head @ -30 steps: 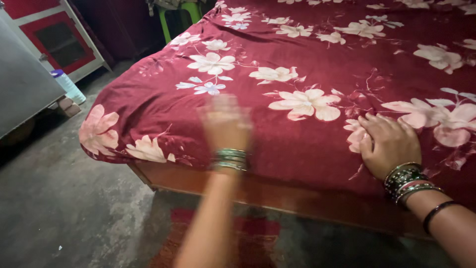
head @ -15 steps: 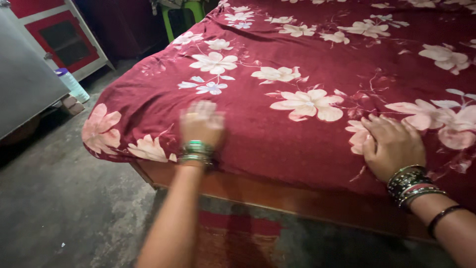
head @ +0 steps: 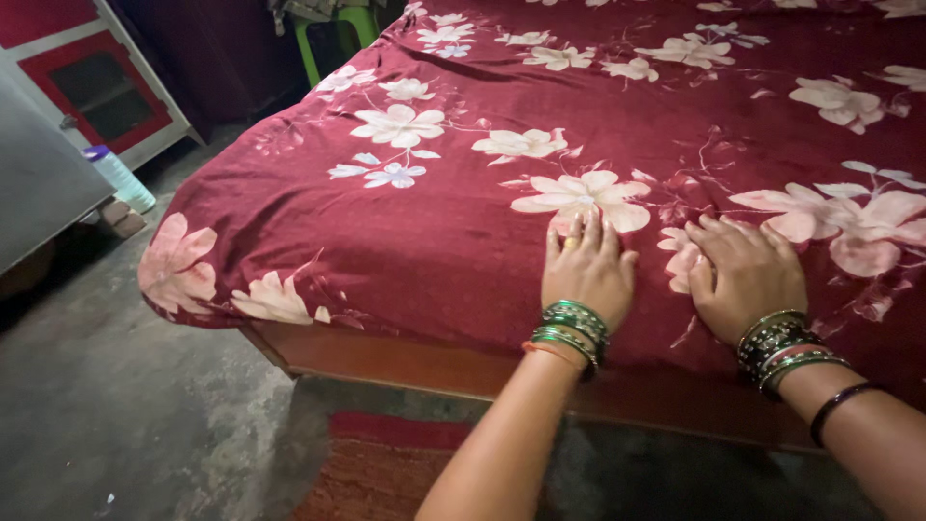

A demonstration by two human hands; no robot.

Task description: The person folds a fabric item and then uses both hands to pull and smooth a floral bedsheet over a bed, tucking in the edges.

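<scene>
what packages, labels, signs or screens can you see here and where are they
Plastic bottle: the only package, on the floor at far left beside the red and white cabinet; pale, see-through body with a blue cap; any label is too small to make out.
No signs or screens in view.

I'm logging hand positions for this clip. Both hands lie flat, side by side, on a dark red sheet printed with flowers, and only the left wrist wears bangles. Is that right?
Not quite. The head view shows bangles on both wrists, not only the left. The rest holds: the left hand and right hand lie flat, side by side, on the dark red flowered sheet.
</scene>
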